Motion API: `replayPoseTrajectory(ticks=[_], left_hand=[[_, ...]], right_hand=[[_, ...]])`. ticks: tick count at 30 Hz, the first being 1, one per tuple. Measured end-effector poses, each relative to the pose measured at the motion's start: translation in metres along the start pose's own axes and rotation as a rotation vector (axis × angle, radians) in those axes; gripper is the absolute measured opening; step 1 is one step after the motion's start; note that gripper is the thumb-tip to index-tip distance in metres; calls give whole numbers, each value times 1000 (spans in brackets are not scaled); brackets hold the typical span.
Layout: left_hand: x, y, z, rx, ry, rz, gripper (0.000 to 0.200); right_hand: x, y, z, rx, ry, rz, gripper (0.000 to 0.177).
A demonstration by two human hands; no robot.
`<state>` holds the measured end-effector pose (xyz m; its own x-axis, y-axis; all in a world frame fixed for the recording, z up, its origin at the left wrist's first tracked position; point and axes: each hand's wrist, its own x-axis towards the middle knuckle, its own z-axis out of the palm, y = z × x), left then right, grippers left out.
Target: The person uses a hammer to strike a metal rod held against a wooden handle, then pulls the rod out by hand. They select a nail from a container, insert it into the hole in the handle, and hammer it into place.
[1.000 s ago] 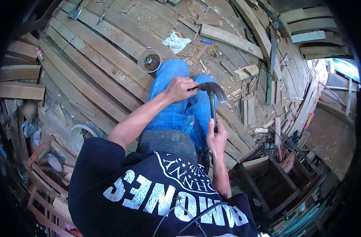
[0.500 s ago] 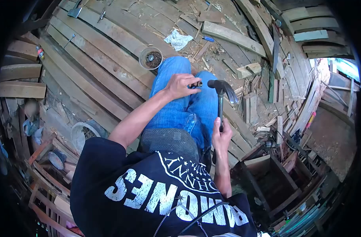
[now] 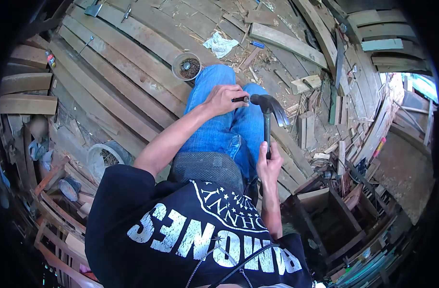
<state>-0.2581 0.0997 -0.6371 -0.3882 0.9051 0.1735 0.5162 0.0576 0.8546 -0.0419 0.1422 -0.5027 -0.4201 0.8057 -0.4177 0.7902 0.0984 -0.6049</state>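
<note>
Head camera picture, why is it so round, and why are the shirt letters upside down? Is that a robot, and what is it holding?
No robot here, just a person with two bare hands. The camera sits on the person's head and looks down, so you see their own black shirt at the bottom, upside down, and their blue jeans stretching away. The lens bends the edges, which makes the picture round. The right hand grips the handle of a hammer. The left hand pinches a small dark piece in its fingers, right at the hammer's head; it is too small to name. All around lie wooden planks and scraps. Beyond the knees are a round tub of rusty bits, a crumpled white rag and a blue-handled tool.
</note>
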Motion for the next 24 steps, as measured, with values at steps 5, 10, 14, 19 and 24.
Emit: replayPoseTrajectory(ticks=[5,10,14,19,24], left_hand=[[-2,-3,3,-15,3,23,29],[-1,-2,1,-34,-10,-9,29],[-1,-5,4,-6,-2,29,28],[-1,-3,2,-22,5,38,28],[1,-1,0,-15,-12,16,31]], right_hand=[[2,-7,-6,-89,-49,-17,34],[-2,11,1,66,-39,0,34],[2,2,-1,30,-38,2,34],[0,15,0,33,-21,-30,34],[3,14,4,98,-21,30,35]])
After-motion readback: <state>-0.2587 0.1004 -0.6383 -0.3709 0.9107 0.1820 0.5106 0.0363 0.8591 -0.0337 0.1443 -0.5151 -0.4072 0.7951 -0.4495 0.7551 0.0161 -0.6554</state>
